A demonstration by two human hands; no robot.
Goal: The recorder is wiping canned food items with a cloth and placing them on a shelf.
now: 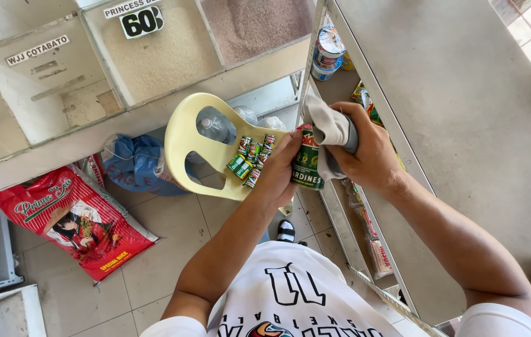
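Note:
My left hand (279, 170) grips a green and red tin can (308, 162) from its left side. My right hand (365, 150) presses a grey cloth (331, 128) onto the top of that can. Both hands are held in front of a grey metal shelf unit (452, 125). Just left of the can, a pale yellow plastic chair (193, 137) carries several similar small cans (251, 159) lying on its seat.
Glass-fronted bins of rice (153, 56) run along the top left. A red rice sack (72, 218) and a blue plastic bag (134, 163) lie on the tiled floor. Stacked tins (328, 50) and packets (377, 256) sit on the shelves.

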